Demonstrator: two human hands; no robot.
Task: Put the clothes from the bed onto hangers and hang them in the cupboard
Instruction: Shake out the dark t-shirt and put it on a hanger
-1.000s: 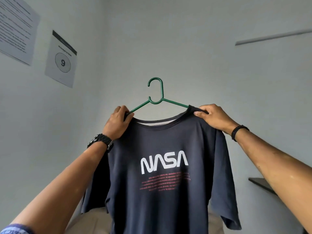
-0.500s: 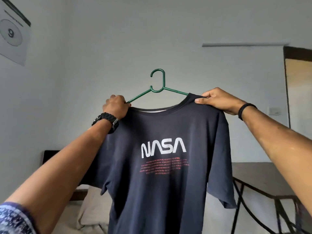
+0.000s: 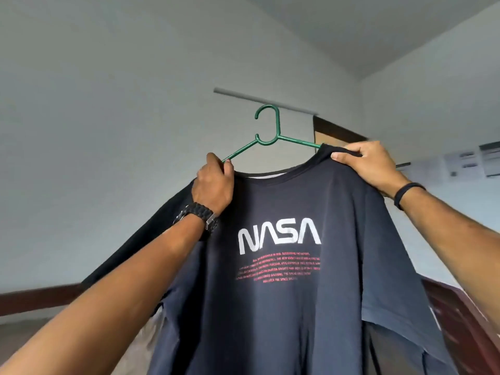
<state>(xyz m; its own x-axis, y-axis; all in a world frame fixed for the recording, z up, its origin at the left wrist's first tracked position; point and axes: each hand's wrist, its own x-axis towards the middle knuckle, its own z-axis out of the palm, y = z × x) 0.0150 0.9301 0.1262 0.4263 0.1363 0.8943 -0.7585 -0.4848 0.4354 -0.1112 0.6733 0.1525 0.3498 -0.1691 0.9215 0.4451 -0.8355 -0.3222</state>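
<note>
A dark navy T-shirt (image 3: 284, 307) with a white NASA print hangs in front of me on a green plastic hanger (image 3: 267, 131). The hanger's hook and both sloping arms stick out above the collar. My left hand (image 3: 213, 182) grips the hanger's left arm and the shirt's left shoulder. My right hand (image 3: 370, 165) pinches the shirt's right shoulder by the collar, over the hanger's right arm. Both arms are raised high. The cupboard is not in view.
Pale walls fill the background. A brown door frame (image 3: 338, 131) shows behind the shirt at upper right, under a grey strip (image 3: 265, 100). Switch plates (image 3: 465, 161) sit on the right wall. Dark wooden furniture (image 3: 460, 320) lies low right, a brown skirting (image 3: 38, 296) low left.
The view has swung right and upward, so the bed, table and numbered poster have left the frame. The shirt has swayed, its left sleeve flaring out. Both hands keep their grips.
</note>
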